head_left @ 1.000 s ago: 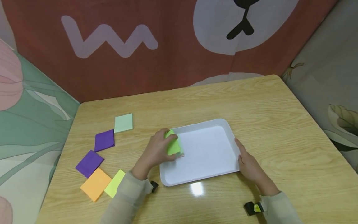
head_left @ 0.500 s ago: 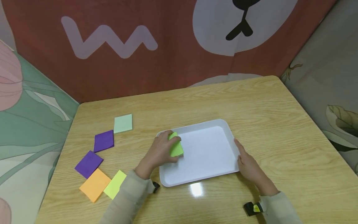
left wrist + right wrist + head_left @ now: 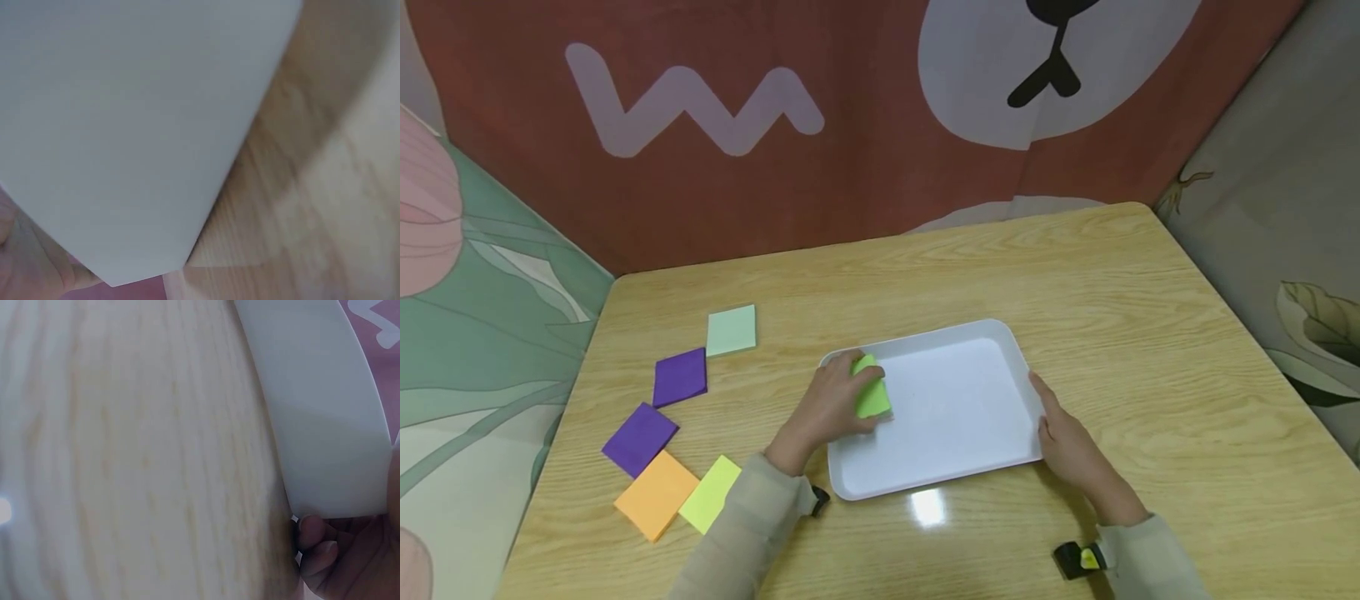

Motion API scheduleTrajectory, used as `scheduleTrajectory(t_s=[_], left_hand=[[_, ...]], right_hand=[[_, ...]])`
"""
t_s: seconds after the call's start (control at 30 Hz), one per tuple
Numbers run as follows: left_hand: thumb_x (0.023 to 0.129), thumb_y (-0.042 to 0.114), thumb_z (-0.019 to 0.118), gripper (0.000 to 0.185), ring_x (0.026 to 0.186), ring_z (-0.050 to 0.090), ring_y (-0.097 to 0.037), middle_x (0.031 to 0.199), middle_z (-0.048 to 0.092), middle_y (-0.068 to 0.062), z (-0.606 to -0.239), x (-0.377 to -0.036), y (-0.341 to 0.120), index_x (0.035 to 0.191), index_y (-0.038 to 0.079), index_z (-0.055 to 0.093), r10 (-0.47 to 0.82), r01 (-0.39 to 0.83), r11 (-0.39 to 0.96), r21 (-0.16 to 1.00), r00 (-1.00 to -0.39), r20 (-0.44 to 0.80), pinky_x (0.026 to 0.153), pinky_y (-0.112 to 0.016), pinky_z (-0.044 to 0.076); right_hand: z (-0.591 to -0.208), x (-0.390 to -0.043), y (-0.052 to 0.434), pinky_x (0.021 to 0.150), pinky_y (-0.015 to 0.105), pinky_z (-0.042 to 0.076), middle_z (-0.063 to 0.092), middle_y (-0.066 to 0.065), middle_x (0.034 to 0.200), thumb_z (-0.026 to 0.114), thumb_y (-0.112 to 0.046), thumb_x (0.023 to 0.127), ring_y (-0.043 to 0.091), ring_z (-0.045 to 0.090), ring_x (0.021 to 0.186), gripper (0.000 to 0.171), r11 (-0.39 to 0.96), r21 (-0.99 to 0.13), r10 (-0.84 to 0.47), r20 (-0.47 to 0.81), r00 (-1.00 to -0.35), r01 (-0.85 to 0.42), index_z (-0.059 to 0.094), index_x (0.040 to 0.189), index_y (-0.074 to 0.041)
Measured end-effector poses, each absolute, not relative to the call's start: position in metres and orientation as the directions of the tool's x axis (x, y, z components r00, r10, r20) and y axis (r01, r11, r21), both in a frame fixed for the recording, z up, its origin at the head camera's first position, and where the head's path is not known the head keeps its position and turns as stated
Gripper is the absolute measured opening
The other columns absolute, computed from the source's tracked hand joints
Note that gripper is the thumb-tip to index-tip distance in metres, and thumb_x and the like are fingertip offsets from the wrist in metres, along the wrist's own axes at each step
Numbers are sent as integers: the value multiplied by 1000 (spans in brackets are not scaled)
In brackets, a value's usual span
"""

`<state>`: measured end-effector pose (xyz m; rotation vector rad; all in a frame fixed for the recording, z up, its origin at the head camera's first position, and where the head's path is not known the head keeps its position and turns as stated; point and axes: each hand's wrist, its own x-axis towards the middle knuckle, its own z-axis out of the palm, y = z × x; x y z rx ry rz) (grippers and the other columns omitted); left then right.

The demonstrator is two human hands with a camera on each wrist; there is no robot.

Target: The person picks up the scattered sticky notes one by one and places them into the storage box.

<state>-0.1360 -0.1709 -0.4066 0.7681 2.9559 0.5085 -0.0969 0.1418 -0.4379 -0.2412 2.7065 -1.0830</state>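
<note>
Left hand: your left hand [image 3: 827, 408] reaches over the left rim of the white tray [image 3: 992, 450], fingers curled round a bright green note pad [image 3: 872, 396] and gripping it.
Green pad: it sits inside the tray at its left side, tilted under your fingers; whether its underside rests on the tray floor cannot be told. A thin pink edge shows at its lower right corner.
Right hand: your right hand [image 3: 1067, 442] lies against the right rim of the tray, fingers fairly straight along the edge. The right wrist view shows a fingertip [image 3: 315, 540] touching the tray's lower edge [image 3: 325, 437]; it steadies rather than clamps, a loose open hold.
Tray: it rests flat on the wooden table [image 3: 1150, 333], near the front edge, turned slightly counter-clockwise. The left wrist view shows only its pale underside [image 3: 125, 125] over the wood, blurred.
Loose pads: to the left of your left arm, well apart from the tray, lie a pale green pad [image 3: 731, 329], two purple pads [image 3: 680, 377] [image 3: 640, 438], an orange pad [image 3: 657, 493] and a yellow-green pad [image 3: 710, 493]. The orange and yellow-green ones touch; the purple pair meet at a corner.
Sleeves: both wrists wear beige sleeves [image 3: 752, 533] with small black cameras [image 3: 1078, 558] strapped on.
Backdrop: a red cloth with a white zigzag [image 3: 685, 104] hangs behind the table.
</note>
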Motion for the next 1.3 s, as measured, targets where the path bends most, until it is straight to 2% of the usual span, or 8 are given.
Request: scheduleTrajectory(t_s=[0.5, 0.93, 1.3], left_hand=[[62, 28, 73, 54, 107, 37, -29, 122, 38, -15, -415, -138, -173, 112, 17, 55, 500, 476, 817, 324, -866, 10, 82, -47, 32], [65, 30, 70, 56, 115, 31, -30, 128, 34, -14, -422, -143, -174, 118, 19, 53, 512, 486, 826, 285, -859, -19, 89, -47, 25], [67, 26, 71, 61, 119, 27, -29, 131, 31, -14, -419, -135, -181, 123, 17, 48, 497, 453, 827, 333, -866, -57, 94, -43, 23]], right_hand=[[-439, -97, 142, 89, 54, 26, 22, 35, 129, 27, 6, 87, 47, 27, 114, 56, 721, -690, -232, -147, -962, -68, 4, 137, -1], [-436, -98, 142, 89, 54, 25, 21, 36, 128, 28, 6, 86, 47, 27, 114, 56, 729, -681, -229, -150, -962, -68, 5, 137, 0], [-438, -99, 142, 88, 54, 26, 21, 36, 129, 27, 6, 87, 47, 27, 113, 56, 739, -671, -230, -161, -960, -65, 3, 137, -1]])
